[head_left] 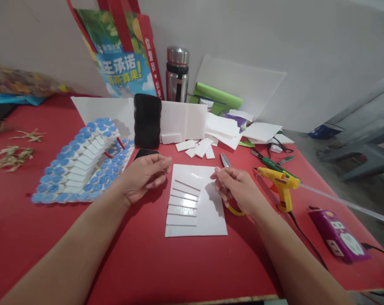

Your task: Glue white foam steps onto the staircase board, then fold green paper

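A white board [211, 212] lies flat on the red table, with a fan of thin upright strips [182, 207] across its left part. My left hand [149, 177] hovers beside the board's upper left edge, thumb and fingers curled together, with nothing visible in them. At the right edge is my right hand [233, 186], its fingers drawn in and no object showing between them. Partly hidden beneath it are scissors with a yellow handle [236, 211]. To the left stands a model of curved white steps [84, 165], bordered by blue and white rounded pieces.
A yellow glue gun [279, 182] and a purple power box [340, 237] with cables sit on the right. Behind the board are small white pieces [203, 147], a black phone-like object [147, 120], a steel flask [177, 76] and a printed bag [125, 63]. Dry straw bits [14, 156] lie far left.
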Tool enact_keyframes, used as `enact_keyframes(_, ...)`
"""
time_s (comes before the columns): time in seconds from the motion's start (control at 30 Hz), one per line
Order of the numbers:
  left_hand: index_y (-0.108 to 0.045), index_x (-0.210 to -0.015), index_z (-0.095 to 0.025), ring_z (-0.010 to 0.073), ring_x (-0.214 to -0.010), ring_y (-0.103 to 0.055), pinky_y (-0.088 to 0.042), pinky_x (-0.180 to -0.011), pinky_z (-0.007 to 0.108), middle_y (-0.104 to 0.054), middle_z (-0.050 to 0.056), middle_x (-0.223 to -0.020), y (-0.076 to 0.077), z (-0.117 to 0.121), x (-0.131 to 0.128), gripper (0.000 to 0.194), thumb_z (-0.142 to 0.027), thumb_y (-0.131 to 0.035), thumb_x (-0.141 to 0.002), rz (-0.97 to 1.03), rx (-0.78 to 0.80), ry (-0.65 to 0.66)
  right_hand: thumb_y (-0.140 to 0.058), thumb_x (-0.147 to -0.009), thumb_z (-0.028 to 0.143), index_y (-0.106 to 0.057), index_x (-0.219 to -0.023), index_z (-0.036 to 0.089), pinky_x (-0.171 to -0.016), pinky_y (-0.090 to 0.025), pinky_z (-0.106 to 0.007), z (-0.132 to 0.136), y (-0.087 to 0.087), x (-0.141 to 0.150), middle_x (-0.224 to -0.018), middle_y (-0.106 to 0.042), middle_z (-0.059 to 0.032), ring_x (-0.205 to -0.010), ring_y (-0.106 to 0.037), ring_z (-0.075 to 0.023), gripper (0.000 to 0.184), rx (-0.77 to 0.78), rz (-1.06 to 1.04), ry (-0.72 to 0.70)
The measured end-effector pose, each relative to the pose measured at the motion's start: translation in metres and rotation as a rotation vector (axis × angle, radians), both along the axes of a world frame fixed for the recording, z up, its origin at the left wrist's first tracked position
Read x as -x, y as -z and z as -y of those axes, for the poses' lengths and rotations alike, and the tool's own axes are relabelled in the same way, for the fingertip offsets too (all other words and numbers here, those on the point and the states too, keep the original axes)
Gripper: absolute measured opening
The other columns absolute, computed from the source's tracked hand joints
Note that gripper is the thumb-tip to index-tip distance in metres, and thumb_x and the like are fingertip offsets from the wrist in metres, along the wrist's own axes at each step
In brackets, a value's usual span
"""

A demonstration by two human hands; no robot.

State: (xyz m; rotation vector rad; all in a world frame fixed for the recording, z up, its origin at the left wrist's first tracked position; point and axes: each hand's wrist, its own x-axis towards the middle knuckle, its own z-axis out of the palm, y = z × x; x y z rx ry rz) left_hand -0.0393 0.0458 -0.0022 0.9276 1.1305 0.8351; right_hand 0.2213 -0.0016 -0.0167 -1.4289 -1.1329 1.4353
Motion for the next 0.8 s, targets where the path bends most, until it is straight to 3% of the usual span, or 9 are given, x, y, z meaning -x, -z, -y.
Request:
enact_keyframes(0.1,-0.061,-0.073,-0.017,0.0029,-0.040,-0.037,-0.022,-0.037,0.014,-0.050,-0.007,-0.052,0.005,-0.002,0.003,0.030,-0.028,-0.089,-0.071,-0.055,-0.121,-0.138,-0.080,-0.077,0.071,-0.068,-0.085,0.018,-0.032,-0.041,-0.021,-0.003,0.001,-0.001,-0.063,-0.059,0.0040,-0.040,-0.047,-0.0077,0.055,-0.025,-0.024,0.044)
enact_keyframes(0.23,-0.065,-0.070,-0.017,0.0055,-0.040,-0.044,-0.031,-0.039,0.016,-0.057,-0.004,-0.049,0.008,-0.006,0.007,0.022,-0.026,-0.083,-0.076,-0.185,-0.370,-0.306,-0.081,-0.076,0.071,-0.069,-0.084,0.018,-0.032,-0.041,-0.021,-0.004,0.002,-0.003,-0.062,-0.060,0.0037,-0.041,-0.047,-0.0077,0.055,-0.055,-0.044,0.067)
enact_keyframes(0.33,-0.058,-0.071,-0.019,0.0045,-0.035,-0.042,-0.027,-0.035,0.017,-0.063,-0.004,-0.055,0.006,-0.009,0.011,0.028,-0.030,-0.082,-0.081,-0.093,-0.473,-0.383,-0.079,-0.078,0.069,-0.069,-0.084,0.018,-0.033,-0.041,-0.021,-0.004,0.001,-0.003,-0.063,-0.060,0.0032,-0.041,-0.047,-0.0077,0.053,-0.071,-0.043,0.075)
enact_keyframes(0.5,-0.050,-0.063,-0.020,0.0037,-0.028,-0.033,-0.017,-0.032,0.019,-0.054,-0.006,-0.046,0.006,-0.015,0.014,0.045,-0.048,-0.073,-0.090,0.071,-0.486,-0.402,-0.079,-0.078,0.069,-0.069,-0.083,0.017,-0.033,-0.041,-0.021,-0.005,0.001,-0.003,-0.062,-0.060,0.0037,-0.040,-0.048,-0.0076,0.053,-0.093,-0.059,0.080)
enact_keyframes(0.63,-0.061,-0.070,-0.018,0.0041,-0.037,-0.045,-0.026,-0.037,0.017,-0.067,-0.002,-0.061,0.008,-0.014,0.012,0.029,-0.035,-0.083,-0.080,0.072,-0.485,-0.368,-0.080,-0.079,0.068,-0.069,-0.083,0.017,-0.034,-0.042,-0.021,-0.007,0.003,-0.004,-0.062,-0.060,0.0037,-0.040,-0.048,-0.0074,0.053,-0.111,-0.067,0.085)
enact_keyframes(0.7,-0.066,-0.074,-0.017,0.0060,-0.043,-0.050,-0.030,-0.039,0.018,-0.069,0.000,-0.064,0.008,-0.011,0.011,0.023,-0.029,-0.085,-0.076,0.014,-0.488,-0.353,-0.081,-0.078,0.067,-0.069,-0.082,0.016,-0.034,-0.041,-0.021,-0.008,0.004,-0.005,-0.062,-0.060,0.0035,-0.040,-0.048,-0.0073,0.052,-0.126,-0.078,0.091)
enact_keyframes(0.8,-0.068,-0.066,-0.018,0.0093,-0.049,-0.050,-0.034,-0.043,0.021,-0.061,0.000,-0.057,0.008,-0.007,0.014,0.029,-0.039,-0.081,-0.082,-0.231,-0.568,-0.395,-0.082,-0.078,0.065,-0.068,-0.079,0.017,-0.034,-0.041,-0.021,-0.010,0.005,-0.007,-0.062,-0.061,0.0033,-0.039,-0.047,-0.0070,0.050,-0.154,-0.103,0.113)
